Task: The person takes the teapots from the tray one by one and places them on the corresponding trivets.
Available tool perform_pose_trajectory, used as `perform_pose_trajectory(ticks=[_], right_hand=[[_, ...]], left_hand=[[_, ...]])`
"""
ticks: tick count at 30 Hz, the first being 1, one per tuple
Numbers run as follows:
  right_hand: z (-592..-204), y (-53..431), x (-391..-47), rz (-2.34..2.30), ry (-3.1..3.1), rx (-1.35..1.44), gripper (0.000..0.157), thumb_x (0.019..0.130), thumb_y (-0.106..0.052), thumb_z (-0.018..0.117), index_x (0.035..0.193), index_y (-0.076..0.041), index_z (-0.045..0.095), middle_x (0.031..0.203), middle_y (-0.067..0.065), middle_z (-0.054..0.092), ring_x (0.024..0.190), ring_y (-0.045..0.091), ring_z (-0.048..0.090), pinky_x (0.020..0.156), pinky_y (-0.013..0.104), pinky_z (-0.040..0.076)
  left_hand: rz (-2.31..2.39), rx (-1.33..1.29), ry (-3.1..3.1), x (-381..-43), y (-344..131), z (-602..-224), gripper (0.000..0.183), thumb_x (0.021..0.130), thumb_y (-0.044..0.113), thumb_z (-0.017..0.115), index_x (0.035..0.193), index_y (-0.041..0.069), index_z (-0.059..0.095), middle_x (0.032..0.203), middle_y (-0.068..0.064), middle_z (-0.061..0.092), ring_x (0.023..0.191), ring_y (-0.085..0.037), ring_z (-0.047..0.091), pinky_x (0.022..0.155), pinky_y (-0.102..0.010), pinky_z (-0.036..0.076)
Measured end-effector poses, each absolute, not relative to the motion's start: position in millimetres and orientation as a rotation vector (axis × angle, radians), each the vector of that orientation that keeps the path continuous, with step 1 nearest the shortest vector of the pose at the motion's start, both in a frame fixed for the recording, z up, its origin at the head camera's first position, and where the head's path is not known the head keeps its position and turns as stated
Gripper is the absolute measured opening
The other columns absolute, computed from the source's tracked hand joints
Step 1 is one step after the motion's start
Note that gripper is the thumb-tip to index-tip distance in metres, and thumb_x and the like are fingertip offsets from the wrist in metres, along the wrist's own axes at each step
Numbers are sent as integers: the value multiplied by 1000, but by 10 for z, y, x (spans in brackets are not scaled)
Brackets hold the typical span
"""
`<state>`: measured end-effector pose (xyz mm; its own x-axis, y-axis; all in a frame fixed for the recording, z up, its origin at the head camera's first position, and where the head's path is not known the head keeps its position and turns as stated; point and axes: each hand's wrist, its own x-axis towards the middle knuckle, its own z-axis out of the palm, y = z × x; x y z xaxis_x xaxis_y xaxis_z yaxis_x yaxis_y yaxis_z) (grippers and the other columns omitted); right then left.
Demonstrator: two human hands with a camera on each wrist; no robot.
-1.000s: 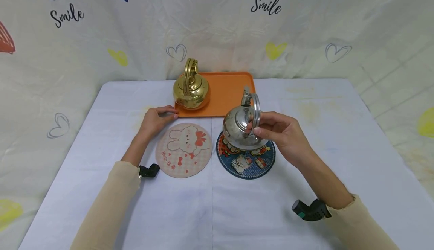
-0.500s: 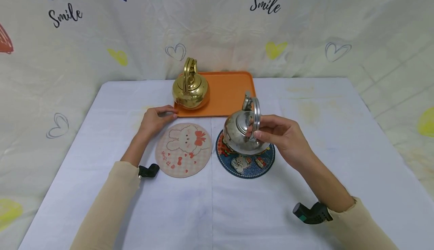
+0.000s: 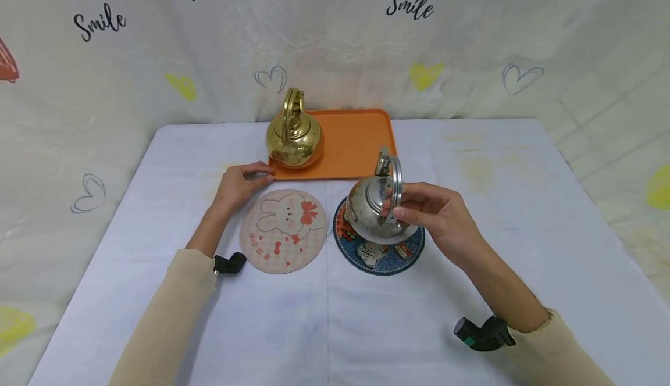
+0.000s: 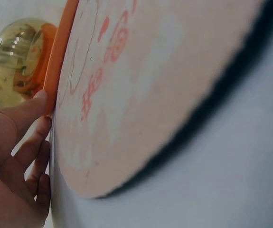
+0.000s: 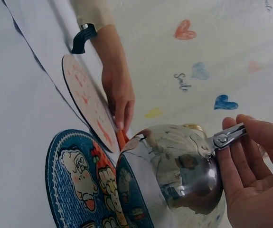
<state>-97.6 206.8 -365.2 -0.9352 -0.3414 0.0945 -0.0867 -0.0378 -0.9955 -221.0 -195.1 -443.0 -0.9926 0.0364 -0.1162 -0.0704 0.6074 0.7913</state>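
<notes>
My right hand (image 3: 437, 214) pinches the arched handle of a shiny silver kettle (image 3: 369, 211) between thumb and fingers. The kettle is close over a round dark-blue mat (image 3: 384, 264) with cartoon animals, hiding its far part. In the right wrist view the steel belly (image 5: 188, 175) mirrors that mat. My left hand (image 3: 238, 188) holds the near left corner of an orange tray (image 3: 353, 142), thumb at its rim. On the tray's left part stands a gold kettle (image 3: 294, 139), its handle upright. A round pink rabbit mat (image 3: 282, 232) lies just in front of the tray.
The mats lie side by side on a white-covered table (image 3: 324, 328), the pink one left of the blue. A pale curtain (image 3: 335, 37) printed with hearts and writing hangs behind the table's back edge. Each wrist wears a small black camera (image 3: 230, 264).
My right hand has brought the silver kettle a little toward me and lower over the blue mat, covering more of its pictures. The left hand, tray and gold kettle keep their places.
</notes>
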Motion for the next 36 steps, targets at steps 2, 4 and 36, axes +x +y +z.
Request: perform_pose_trajectory(ticks=[2,4,36], right_hand=[[-3658,2063,-970,-2093,2041,-459,29,97,4,68,125,9,66,104,-3,79,96,15,76,86,25,62],[-3662,2058,-963,-2094,2049,-453,30,96,4,68,125,10,65,104,-3,79,95,15,77,86,25,62],[-3726,2055,-844,-2055,2093,-454,31,95,4,69,125,10,65,105,-3,80,96,18,78,88,25,63]], left_hand=[[1342,-29,2708,-2212,-1959,-4436,30,97,26,75,124,13,77,151,-11,61,152,-32,45,131,-50,29],[1345,-23,2710,-2215,-1965,-4444,30,97,26,75,124,13,77,151,-11,61,152,-32,45,131,-50,29],[1354,-11,2724,-2229,-1963,-4444,29,96,26,76,122,12,78,148,-10,64,151,-31,48,131,-48,30]])
